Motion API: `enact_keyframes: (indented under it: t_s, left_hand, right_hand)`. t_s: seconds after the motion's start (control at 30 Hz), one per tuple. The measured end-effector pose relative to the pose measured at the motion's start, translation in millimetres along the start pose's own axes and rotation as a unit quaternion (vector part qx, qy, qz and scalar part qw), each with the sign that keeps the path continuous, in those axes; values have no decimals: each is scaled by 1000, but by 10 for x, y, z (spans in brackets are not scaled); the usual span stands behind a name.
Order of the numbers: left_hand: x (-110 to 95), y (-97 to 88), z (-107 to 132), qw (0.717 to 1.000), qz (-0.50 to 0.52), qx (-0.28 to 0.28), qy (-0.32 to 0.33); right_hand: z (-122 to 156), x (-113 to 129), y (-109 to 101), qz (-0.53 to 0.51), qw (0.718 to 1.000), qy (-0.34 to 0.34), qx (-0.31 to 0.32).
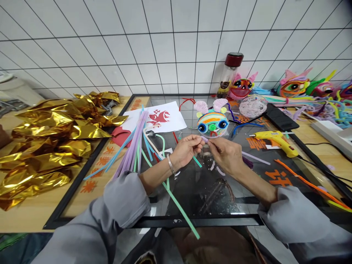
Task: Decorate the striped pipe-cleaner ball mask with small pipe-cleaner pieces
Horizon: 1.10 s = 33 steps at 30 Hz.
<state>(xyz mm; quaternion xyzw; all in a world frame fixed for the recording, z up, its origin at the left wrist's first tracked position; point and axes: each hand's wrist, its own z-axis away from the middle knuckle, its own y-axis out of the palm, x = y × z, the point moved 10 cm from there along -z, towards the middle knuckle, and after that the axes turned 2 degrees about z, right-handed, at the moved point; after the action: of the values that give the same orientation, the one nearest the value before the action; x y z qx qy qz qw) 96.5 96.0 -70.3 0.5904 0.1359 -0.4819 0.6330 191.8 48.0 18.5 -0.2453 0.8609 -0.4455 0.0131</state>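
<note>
Between the fingertips of my left hand [188, 149] and my right hand [227, 153] runs a short lilac pipe cleaner [204, 139], pinched from both sides. Just beyond them sits a colourful animal head [213, 122] of coiled pipe cleaners, with big blue-rimmed eyes and pink ears. Left of my left wrist lies a bundle of lilac pipe cleaners [134, 145], with green and blue ones among it. Another lilac pipe cleaner [255, 157] lies past my right hand. Small lilac scraps [220, 171] rest on the glass below the hands.
Gold foil [57, 135] covers the left side. A yellow glue gun [277, 141], a black phone [282, 116] and a power strip [331, 130] lie at right. Behind stand a lidded bottle [230, 75] and finished heads [242, 87]. A red-printed paper sheet [173, 117] lies back left.
</note>
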Motion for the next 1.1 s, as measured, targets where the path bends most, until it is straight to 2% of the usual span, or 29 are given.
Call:
enact_keyframes:
  t_s: [0.13, 0.3, 0.37, 0.43, 0.53, 0.6, 0.7, 0.8, 0.9, 1.1]
  left_hand:
    - [-13, 31, -3, 999, -38, 1, 31]
    - [-189, -22, 17, 973, -151, -36, 168]
    - [-304, -26, 60, 947, -224, -45, 225]
    - [-437, 19, 132, 906, -312, -40, 285]
    - [-560, 150, 248, 836, -419, -6, 354]
    - [-567, 215, 291, 813, -449, 20, 370]
    - [-553, 249, 320, 803, -459, 35, 379]
    - [-540, 231, 310, 808, -453, 32, 374]
    - [-532, 207, 286, 820, -441, 32, 364]
    - [-530, 222, 297, 807, -455, 41, 374]
  right_hand:
    - [-35, -37, -26, 15, 999, 29, 8]
    - [-73, -137, -78, 22, 997, 74, 4]
    - [-77, -173, -87, 6, 996, 85, 4]
    - [-73, -203, -82, -17, 995, 95, 11]
    - [-58, -230, -67, -52, 992, 111, 28]
    - [-44, -242, -57, -73, 989, 124, 38]
    - [-24, -234, -9, -110, 983, 134, 64]
    - [0, -242, 52, -146, 975, 144, 89]
    - [22, -267, 77, -172, 968, 157, 94]
    - [31, -270, 99, -187, 964, 163, 101]
